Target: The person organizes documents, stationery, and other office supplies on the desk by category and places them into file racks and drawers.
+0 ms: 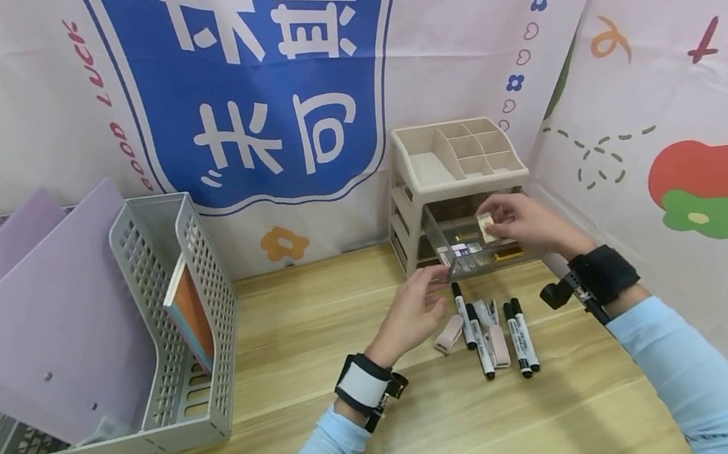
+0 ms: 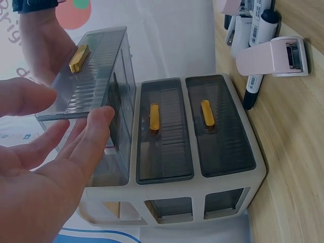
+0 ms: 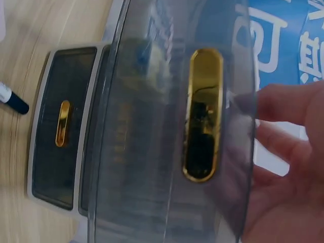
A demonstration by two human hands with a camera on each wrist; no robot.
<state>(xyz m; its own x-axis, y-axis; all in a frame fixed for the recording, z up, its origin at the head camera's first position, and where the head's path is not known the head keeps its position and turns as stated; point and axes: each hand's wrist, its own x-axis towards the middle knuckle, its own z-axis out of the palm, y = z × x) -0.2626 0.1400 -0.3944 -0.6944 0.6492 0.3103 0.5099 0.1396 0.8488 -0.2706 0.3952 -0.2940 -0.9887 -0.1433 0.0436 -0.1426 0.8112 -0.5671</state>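
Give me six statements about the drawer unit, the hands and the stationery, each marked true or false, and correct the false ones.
1. The top drawer of the drawer unit is pulled open. True.
2. The right hand holds nothing. False: it pinches a small pale item.
3. The left hand is at the open drawer's front corner. True.
4. The orange-covered book lies flat. False: it stands in the grey rack.
5. The drawers have gold-coloured handles. True.
6. The markers stand in the unit's top compartments. False: they lie on the table.
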